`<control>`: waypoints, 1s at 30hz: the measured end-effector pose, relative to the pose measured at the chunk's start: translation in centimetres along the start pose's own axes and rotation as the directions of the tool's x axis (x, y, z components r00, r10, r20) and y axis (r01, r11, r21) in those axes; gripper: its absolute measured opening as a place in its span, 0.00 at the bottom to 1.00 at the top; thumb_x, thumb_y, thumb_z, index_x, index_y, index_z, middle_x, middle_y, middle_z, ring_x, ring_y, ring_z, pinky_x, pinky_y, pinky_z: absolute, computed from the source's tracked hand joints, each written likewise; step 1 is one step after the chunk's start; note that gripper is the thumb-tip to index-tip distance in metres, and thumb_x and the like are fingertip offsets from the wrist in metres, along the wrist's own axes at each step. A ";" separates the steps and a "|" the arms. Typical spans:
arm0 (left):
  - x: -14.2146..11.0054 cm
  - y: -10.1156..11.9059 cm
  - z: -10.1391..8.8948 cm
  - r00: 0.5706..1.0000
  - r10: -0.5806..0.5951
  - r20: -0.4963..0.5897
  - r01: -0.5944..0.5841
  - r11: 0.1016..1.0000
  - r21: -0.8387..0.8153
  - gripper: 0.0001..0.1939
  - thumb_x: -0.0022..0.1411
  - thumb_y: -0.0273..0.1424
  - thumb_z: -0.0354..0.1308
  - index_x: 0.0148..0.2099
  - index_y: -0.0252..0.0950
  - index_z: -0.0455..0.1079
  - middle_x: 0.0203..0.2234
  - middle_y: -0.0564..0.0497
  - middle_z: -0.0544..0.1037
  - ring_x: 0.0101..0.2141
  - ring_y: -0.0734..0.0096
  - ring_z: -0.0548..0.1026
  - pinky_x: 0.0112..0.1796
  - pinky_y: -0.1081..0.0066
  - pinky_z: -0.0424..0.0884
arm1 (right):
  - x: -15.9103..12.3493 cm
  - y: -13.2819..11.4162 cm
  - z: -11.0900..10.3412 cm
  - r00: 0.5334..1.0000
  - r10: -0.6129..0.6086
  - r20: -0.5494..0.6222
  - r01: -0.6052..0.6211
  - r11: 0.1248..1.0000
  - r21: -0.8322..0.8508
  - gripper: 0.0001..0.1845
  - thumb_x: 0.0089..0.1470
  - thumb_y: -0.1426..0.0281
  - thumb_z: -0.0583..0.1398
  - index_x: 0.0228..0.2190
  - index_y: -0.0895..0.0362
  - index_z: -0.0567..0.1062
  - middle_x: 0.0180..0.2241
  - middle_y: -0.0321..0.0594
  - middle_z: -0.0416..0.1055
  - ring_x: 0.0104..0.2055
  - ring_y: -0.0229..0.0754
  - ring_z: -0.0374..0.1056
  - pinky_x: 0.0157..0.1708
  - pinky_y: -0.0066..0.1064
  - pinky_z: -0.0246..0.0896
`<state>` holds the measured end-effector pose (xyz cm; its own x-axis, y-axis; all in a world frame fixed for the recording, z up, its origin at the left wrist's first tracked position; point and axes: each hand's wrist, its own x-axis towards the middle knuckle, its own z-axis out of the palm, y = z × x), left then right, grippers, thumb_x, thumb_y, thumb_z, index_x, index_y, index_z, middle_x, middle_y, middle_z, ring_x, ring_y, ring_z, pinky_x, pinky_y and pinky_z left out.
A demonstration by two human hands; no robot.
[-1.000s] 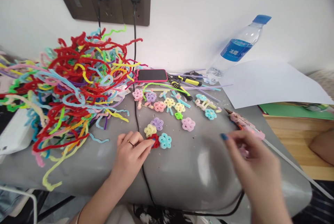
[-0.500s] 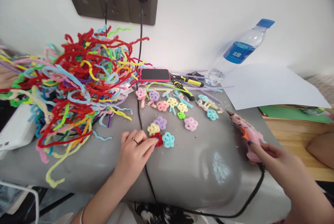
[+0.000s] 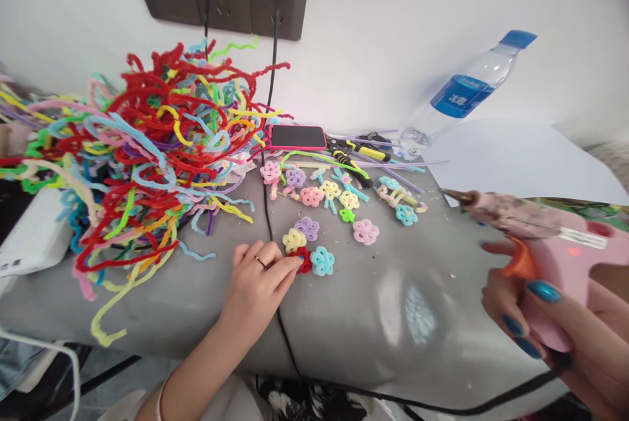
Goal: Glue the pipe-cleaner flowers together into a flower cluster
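My left hand (image 3: 258, 280) lies on the grey surface (image 3: 383, 316), fingers together, its tips pressing a red pipe-cleaner flower (image 3: 303, 260). That flower touches a yellow flower (image 3: 293, 239) and a blue flower (image 3: 322, 260). My right hand (image 3: 565, 319) grips a pink hot glue gun (image 3: 550, 244) lifted off the surface at the right, nozzle pointing left, a finger by its orange trigger. A red light glows on the gun's body.
A big tangle of coloured pipe cleaners (image 3: 132, 146) fills the left. Several finished flowers (image 3: 334, 195) lie mid-surface. At the back are a phone (image 3: 297, 137), cutters (image 3: 351, 156), a water bottle (image 3: 462, 97) and white paper (image 3: 515, 159). Black cables (image 3: 269, 80) run from wall sockets.
My right hand has taken hold of the glue gun and raised it off the surface towards the camera. My left hand stays on the red flower.
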<state>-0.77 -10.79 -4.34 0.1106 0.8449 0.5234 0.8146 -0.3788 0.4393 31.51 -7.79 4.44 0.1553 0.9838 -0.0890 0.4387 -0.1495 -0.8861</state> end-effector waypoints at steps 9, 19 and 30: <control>0.0 0.0 -0.2 1.000 0.003 0.006 -0.003 1.000 -0.011 0.08 0.67 0.23 0.58 0.37 0.40 0.75 0.23 0.56 0.69 0.27 0.72 0.65 0.35 0.66 0.53 | 0.6 -1.5 5.3 0.828 0.129 0.545 -0.245 0.959 0.145 0.33 0.59 0.42 0.52 0.17 0.54 0.71 0.18 0.37 0.58 0.18 0.36 0.48 0.17 0.34 0.38; 0.1 0.0 0.0 1.000 0.014 -0.002 -0.014 1.000 -0.012 0.08 0.67 0.23 0.58 0.37 0.39 0.75 0.22 0.56 0.69 0.27 0.71 0.64 0.35 0.66 0.52 | -0.2 -2.3 6.4 0.825 -0.012 0.564 -0.044 0.995 0.084 0.30 0.63 0.45 0.50 0.22 0.54 0.68 0.15 0.31 0.54 0.20 0.36 0.46 0.20 0.30 0.44; 0.1 0.0 -0.2 1.000 0.006 0.005 -0.006 1.000 -0.026 0.08 0.68 0.24 0.57 0.37 0.40 0.76 0.23 0.56 0.69 0.28 0.71 0.64 0.35 0.66 0.53 | -0.2 -3.9 5.7 0.789 0.000 0.614 0.249 0.914 -0.320 0.29 0.61 0.45 0.50 0.20 0.53 0.58 0.18 0.31 0.49 0.20 0.35 0.44 0.17 0.28 0.39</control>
<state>-0.84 -10.80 -4.19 0.1182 0.8443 0.5227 0.7989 -0.3935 0.4549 24.69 -6.83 5.33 -0.4209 0.8368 -0.3501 0.7231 0.0766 -0.6865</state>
